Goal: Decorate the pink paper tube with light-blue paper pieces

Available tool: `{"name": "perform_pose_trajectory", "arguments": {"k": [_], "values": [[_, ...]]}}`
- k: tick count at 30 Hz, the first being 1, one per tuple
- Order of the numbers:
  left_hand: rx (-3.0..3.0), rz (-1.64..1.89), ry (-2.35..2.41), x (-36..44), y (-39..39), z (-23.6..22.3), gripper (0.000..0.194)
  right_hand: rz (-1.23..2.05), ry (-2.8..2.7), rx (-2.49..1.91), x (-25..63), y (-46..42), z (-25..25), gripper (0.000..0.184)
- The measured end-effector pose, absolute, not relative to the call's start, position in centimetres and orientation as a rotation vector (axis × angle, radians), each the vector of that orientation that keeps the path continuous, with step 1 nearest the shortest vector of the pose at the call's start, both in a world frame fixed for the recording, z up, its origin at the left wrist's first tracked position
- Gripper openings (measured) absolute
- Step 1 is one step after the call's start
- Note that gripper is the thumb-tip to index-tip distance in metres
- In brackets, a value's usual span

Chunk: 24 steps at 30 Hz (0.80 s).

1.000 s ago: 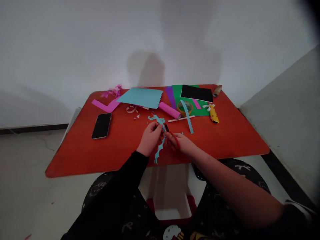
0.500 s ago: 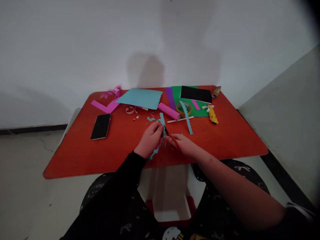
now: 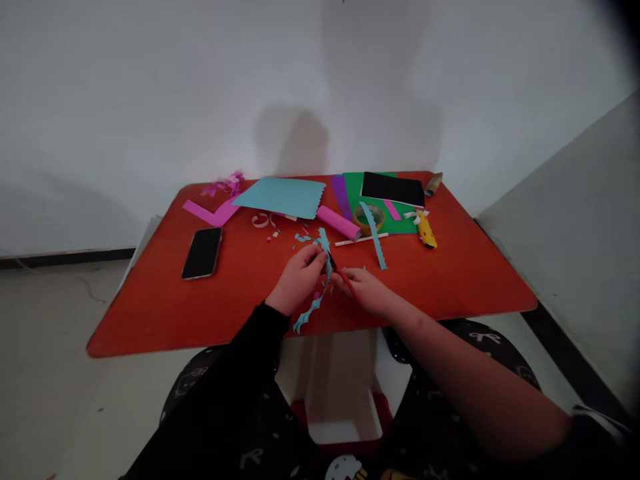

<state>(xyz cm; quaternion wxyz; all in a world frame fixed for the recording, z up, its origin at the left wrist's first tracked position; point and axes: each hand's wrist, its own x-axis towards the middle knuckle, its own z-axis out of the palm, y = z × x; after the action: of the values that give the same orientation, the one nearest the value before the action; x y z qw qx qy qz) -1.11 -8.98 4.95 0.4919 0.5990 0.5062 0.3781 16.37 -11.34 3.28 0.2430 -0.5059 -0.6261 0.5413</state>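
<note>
Scissors (image 3: 349, 282) are resting in the right hand (image 3: 370, 289), its fingers curling around the red handles. The left hand (image 3: 299, 275) is pinching a blue strip (image 3: 324, 241) between thumb and fingertips, above the near half of the table (image 3: 165, 310). The blades are meeting the strip just beside those fingertips; whether they are open or closed, I cannot tell.

Cutting appears to be well under way. The strip's lower end is hanging below the hands with notches along its edges, and its upper end is showing notches too. Small blue scraps (image 3: 303, 238) are lying just beyond the left hand. How much edge is remaining uncut is unclear, since the fingers are covering the middle.

Another strip (image 3: 374, 235) is lying partly across the tape (image 3: 357, 215), one long edge scalloped, the other looking straight. The blue sheet (image 3: 280, 195) is showing a notched right edge, while its other edges are looking plain. Beside it, a pink roll (image 3: 339, 223) is lying rolled up, and a phone (image 3: 202, 253) is lying farther left.
</note>
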Motion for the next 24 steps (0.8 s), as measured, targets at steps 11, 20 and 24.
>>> {"name": "perform_pose_trajectory", "arguments": {"k": [11,20,24], "values": [[1.437,0.964,1.216,-1.2,-9.0,4.7,0.023,1.542,-1.631,-1.347,16.2,-11.3,2.8,0.062],[1.368,0.962,1.207,-0.9,-9.3,5.3,0.022,1.481,-1.693,-1.391,16.3,-11.5,3.1,0.06],[1.318,0.902,1.196,-0.9,-9.5,5.8,0.023,1.464,-1.72,-1.405,16.3,-11.5,3.5,0.059]]}}
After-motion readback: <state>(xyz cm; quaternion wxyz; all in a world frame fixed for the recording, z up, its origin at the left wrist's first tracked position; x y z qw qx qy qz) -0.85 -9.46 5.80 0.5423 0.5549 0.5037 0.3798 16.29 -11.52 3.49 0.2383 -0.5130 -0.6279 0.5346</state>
